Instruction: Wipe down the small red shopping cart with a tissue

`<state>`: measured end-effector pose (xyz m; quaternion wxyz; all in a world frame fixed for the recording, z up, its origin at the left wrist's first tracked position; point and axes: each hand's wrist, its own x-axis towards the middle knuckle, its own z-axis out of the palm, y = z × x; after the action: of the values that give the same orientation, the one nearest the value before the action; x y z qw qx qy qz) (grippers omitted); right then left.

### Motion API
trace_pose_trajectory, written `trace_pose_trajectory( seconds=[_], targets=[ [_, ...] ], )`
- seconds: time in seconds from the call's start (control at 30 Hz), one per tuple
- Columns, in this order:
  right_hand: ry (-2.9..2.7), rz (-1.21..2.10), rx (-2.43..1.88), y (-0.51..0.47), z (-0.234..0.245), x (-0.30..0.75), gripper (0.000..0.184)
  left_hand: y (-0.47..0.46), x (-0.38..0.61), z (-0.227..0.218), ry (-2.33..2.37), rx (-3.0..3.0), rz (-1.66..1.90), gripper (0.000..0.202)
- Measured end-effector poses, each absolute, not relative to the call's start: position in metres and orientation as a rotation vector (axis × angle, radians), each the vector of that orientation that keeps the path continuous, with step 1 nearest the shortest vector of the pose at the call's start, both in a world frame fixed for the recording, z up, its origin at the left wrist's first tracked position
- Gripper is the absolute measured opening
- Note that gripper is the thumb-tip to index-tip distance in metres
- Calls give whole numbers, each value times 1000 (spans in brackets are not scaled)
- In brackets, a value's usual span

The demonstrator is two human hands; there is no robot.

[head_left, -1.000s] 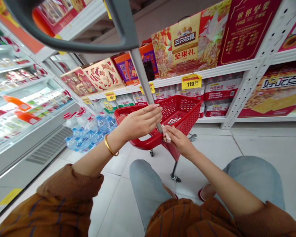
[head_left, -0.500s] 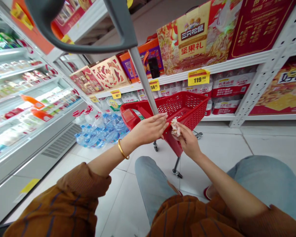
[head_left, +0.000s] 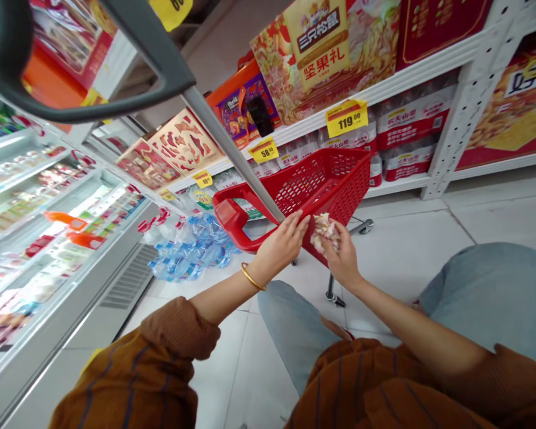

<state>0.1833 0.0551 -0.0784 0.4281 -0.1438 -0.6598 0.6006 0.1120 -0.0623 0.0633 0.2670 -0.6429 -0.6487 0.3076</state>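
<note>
Mid-frame, my right hand (head_left: 345, 257) grips a crumpled cloth (head_left: 324, 229). My left hand (head_left: 280, 243), fingers loosely spread, touches the grey pole (head_left: 232, 152) at the red basket (head_left: 335, 179).

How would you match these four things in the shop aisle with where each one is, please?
Things:
1. crumpled cloth
2. gold bangle
3. water bottles
4. yellow price tag

Places:
A. on the shelf edge
B. in the right hand
C. on the floor beside the chiller
D. on the wrist of the left hand

Pairs: 1-B, 2-D, 3-C, 4-A
</note>
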Motion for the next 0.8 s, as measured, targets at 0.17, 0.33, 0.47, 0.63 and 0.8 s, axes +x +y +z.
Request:
trace_pose_trajectory(
  seconds=[0.17, 0.33, 0.47, 0.63, 0.8],
  targets=[
    [-1749, 1288, -143, 37, -71, 166, 46, -56, 110, 72, -1755, -1816, 851, 44],
    [-1756, 1103, -53, 24, -89, 143, 56, -49, 113, 73, -1763, -1830, 909, 47],
    [-1763, 958, -21, 26, -112, 140, 59, -44, 116, 73, -1795, -1815, 993, 47],
    [-1827, 876, 23, 35, -133, 145, 59, -38, 115, 74, -1863, -1834, 1018, 47],
    [-1872, 852, 47, 44, -149, 148, 61, -33, 117, 74, -1872, -1846, 1046, 46]
  ],
)
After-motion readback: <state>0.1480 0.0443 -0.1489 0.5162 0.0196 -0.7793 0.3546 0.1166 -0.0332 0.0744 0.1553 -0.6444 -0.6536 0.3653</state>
